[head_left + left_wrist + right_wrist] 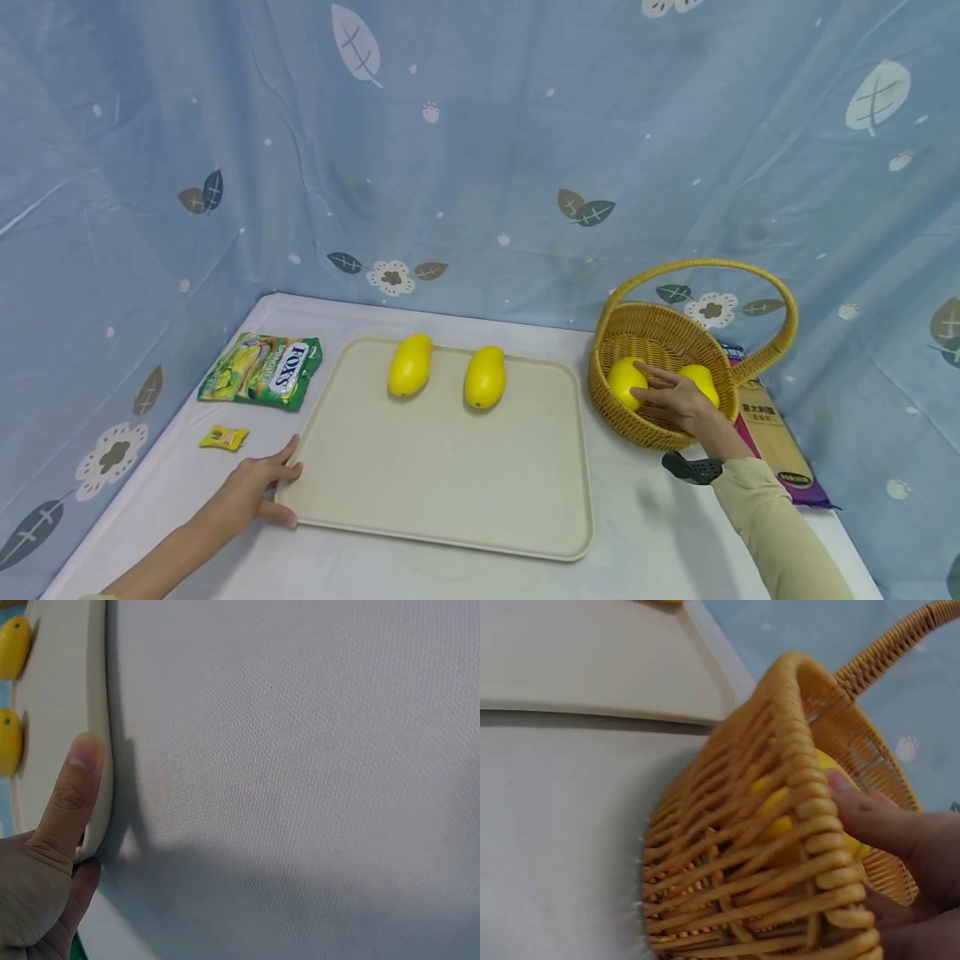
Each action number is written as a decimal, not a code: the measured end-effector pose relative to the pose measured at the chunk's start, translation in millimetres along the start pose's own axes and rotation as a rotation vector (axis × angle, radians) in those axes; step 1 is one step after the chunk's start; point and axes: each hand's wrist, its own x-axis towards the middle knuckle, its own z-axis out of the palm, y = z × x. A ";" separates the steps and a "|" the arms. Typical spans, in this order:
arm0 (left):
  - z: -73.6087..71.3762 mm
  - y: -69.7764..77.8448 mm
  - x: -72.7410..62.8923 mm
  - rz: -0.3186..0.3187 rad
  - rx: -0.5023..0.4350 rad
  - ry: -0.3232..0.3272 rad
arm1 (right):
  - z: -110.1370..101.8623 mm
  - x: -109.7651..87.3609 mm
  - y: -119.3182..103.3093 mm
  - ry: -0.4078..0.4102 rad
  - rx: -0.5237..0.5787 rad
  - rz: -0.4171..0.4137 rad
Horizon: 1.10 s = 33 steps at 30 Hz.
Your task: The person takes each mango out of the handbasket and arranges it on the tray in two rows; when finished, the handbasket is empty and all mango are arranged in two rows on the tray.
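Note:
My left hand [251, 487] holds the near left corner of a beige tray [442, 475]; in the left wrist view the thumb [75, 780] lies along its rim. Two yellow oblong fruits, like mangoes or papayas, lie toward the tray's far side: one on the left [410, 365], one on the right [485, 377]. My right hand [675, 400] reaches into a wicker basket [637, 429], thumb and fingers around part of a yellow fruit [624, 382]. Another yellow fruit [701, 382] sits to the right in the basket. The basket wall partly hides the gripped fruit in the right wrist view.
A green FOX'S candy bag [262, 371] and a small yellow wrapped candy [223, 437] lie left of the tray. Behind the basket's right side is a brown and purple package [783, 442]. The basket's tall handle [697, 262] arches over it. Blue patterned cloth hangs around the table.

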 end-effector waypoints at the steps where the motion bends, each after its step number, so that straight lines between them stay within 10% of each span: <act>1: 0.1 0.1 0.1 0.001 -0.001 0.000 | -1.8 0.4 0.7 -0.008 -0.003 0.001; 18: 1.3 -1.0 1.4 0.004 0.007 -0.002 | -13.1 5.9 9.3 -0.092 0.084 -0.007; 33: 2.9 -0.8 1.8 -0.012 0.030 -0.009 | -15.0 7.8 4.8 -0.158 -0.059 -0.008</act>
